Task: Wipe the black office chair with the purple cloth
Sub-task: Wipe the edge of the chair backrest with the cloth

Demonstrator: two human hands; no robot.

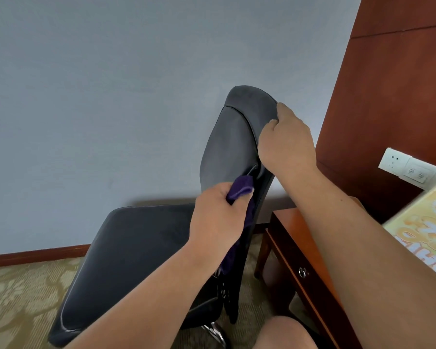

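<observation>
The black chair (pixel 136 248) stands on patterned carpet (pixel 23 298) by a grey wall. The left hand (pixel 217 215) grips the purple cloth (pixel 239 188) against the near edge of the chair's back. The right hand (pixel 285 139) curls over the top of the back. To the right is a wooden bench (pixel 287 222) with its drawer (pixel 295 260) shut. Farther right is a yellow box (pixel 425 227), its contents hidden.

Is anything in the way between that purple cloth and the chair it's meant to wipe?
Nothing visible. The left hand holds the purple cloth right against the backrest edge of the black chair. The right hand grips the same edge higher up, above the cloth and out of its way.
</observation>
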